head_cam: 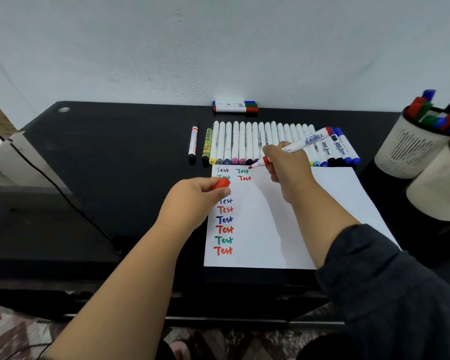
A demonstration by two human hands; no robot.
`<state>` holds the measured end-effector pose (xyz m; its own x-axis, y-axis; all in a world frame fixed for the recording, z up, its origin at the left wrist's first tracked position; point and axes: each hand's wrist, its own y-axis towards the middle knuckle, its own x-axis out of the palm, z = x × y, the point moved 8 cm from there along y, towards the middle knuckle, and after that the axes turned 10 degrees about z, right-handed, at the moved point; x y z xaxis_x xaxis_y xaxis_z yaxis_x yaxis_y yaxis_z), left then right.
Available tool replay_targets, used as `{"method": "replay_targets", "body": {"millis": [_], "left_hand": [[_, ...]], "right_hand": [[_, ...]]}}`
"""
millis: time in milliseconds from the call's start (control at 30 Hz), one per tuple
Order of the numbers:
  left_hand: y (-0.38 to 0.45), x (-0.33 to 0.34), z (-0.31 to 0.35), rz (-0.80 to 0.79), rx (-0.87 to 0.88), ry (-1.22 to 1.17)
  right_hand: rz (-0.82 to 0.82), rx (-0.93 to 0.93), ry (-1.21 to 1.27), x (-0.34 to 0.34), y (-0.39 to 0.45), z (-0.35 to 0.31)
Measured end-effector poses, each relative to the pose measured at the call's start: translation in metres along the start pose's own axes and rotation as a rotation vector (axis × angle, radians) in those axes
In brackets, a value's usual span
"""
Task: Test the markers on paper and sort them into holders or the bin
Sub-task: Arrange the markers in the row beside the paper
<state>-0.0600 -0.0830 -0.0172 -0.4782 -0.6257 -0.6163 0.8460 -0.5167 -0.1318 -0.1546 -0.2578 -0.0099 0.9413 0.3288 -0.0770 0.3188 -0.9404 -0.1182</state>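
Now testing: right hand (287, 165) pinches uncapped red whiteboard marker (296, 146) over white paper sheet (309, 203); left hand (200, 196) grips red cap (222, 183); next, write, recap, sort

Operator, head view: two arms, unevenly covered.

Right arm (390, 289): dark charcoal long sleeve (400, 294), matte woven look, loose fit with soft folds; the cuff edge ends partway along the forearm, wrist and right hand (287, 163) bare. Left arm (130, 276): bare along its whole visible length, no sleeve in frame. Left hand (195, 193) bare too. No rings, watch, bands or gloves visible on either hand. Nails short where they show, on the left hand. Dark fabric at the lower right edge looks like the same garment; cannot tell for sure.
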Motion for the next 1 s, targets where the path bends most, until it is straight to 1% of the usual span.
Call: {"method": "replay_targets", "body": {"millis": [133, 233, 333, 467, 667, 800, 1000], "left_hand": [[-0.010, 0.006, 0.004, -0.083, -0.029, -0.194], [-0.016, 0.009, 0.005, -0.125, -0.041, -0.241], [-0.022, 0.011, 0.006, -0.154, -0.031, -0.259], [-0.026, 0.015, 0.007, -0.177, -0.024, -0.272], [-0.028, 0.016, 0.014, -0.180, 0.013, -0.280], [-0.029, 0.013, 0.013, -0.163, 0.020, -0.232], [-0.029, 0.006, 0.012, -0.113, 0.034, -0.189]], "right_hand": [[-0.050, 0.001, 0.132, -0.006, -0.021, -0.011], [-0.051, -0.003, 0.167, -0.013, -0.035, -0.014], [-0.065, -0.031, 0.167, -0.016, -0.045, -0.016], [-0.087, -0.071, 0.088, -0.015, -0.051, -0.015], [-0.149, -0.084, 0.007, -0.005, -0.055, -0.007], [-0.179, -0.060, 0.002, 0.000, -0.058, -0.002], [-0.254, -0.004, 0.080, 0.001, -0.063, -0.003]]}}
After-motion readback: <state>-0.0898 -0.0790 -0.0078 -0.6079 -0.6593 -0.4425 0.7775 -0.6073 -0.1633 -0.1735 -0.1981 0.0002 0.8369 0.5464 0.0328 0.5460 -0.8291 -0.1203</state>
